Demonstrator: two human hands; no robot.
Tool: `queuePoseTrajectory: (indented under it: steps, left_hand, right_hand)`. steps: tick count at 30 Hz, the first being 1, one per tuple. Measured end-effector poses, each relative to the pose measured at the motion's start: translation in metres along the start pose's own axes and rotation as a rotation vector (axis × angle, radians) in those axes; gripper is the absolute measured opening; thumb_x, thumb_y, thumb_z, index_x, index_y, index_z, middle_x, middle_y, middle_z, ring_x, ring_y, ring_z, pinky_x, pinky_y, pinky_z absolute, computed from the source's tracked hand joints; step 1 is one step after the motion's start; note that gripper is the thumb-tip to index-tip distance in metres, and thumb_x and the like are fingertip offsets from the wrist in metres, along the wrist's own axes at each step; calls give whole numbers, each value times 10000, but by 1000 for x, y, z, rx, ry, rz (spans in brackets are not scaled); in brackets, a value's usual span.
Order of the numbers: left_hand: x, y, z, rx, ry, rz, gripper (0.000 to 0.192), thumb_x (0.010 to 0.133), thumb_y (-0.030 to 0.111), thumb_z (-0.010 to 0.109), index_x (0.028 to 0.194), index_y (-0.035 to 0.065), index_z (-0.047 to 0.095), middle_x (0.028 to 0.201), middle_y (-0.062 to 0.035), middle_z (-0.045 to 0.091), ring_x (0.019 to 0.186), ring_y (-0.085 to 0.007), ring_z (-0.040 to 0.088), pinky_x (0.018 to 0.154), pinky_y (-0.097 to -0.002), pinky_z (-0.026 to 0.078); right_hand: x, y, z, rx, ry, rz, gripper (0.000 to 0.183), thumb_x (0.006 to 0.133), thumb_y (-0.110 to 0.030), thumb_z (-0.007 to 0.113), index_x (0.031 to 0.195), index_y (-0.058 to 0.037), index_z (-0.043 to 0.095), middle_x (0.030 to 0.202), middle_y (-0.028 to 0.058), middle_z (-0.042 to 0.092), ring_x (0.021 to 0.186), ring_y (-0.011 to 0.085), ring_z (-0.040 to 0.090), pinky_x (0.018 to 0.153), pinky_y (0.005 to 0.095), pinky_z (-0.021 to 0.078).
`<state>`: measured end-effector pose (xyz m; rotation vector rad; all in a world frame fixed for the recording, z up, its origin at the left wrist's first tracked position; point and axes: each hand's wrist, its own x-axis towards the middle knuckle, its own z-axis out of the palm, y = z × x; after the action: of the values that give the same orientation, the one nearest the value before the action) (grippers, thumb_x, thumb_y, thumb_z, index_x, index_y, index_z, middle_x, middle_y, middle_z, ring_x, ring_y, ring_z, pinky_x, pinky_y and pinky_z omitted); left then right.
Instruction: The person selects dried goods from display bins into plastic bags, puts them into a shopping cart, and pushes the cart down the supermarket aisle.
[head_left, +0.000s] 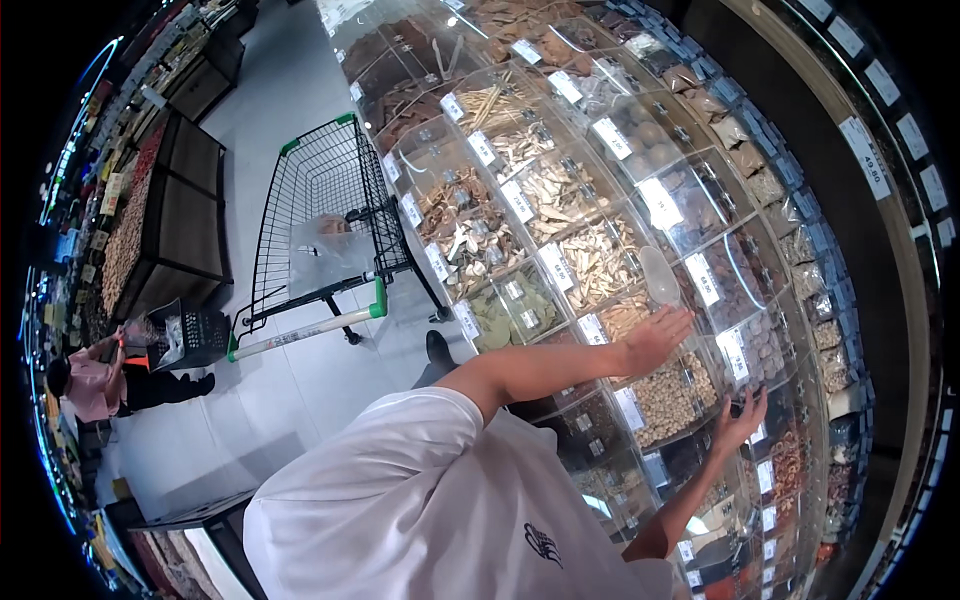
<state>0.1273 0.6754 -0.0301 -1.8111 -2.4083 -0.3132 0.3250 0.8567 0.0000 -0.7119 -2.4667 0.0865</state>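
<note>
My left hand (660, 340) is stretched over the clear-lidded bins, palm down, fingers close together. Right beside its fingers is a translucent plastic scoop (661, 276); whether I grip it cannot be told. Under and around this hand are bins of pale sliced dried roots (600, 255) and round beige dried goods (670, 397). Lower down, my right hand (739, 424) has its thumb and fingers spread at a bin's edge, beside greyish dried lumps (763, 349). A small dark patch shows between those fingers, too unclear to name.
A wire shopping cart (315, 165) with green corners holds a clear plastic bag (330, 251). Farther left, a person in a pink top (94, 382) stands by a black basket (191, 337). Packaged goods (769, 187) line the display's far side. A wooden produce stand (184, 202) borders the aisle.
</note>
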Motion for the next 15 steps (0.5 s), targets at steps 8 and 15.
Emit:
queuePoseTrajectory:
  steps: [8, 15]
  left_hand:
    - [-2, -3, 3, 27, -24, -3, 593, 879, 285, 419, 1380, 0, 282, 1479, -147, 190, 1370, -260, 171, 1113, -441, 108]
    - [-76, -24, -40, -526, 408, -31, 554, 858, 249, 488, 1345, 18, 357, 1461, -153, 229, 1348, -265, 240, 1112, -437, 154]
  right_hand:
    - [-29, -41, 1, 292, -20, 285, 330, 860, -208, 590, 1091, 26, 559, 1244, 208, 462, 1184, 354, 421, 982, 442, 359]
    - [-29, -116, -11, 198, -73, 60, 261, 821, -113, 595, 1045, 20, 574, 1066, 190, 560, 1041, 338, 513, 900, 424, 390]
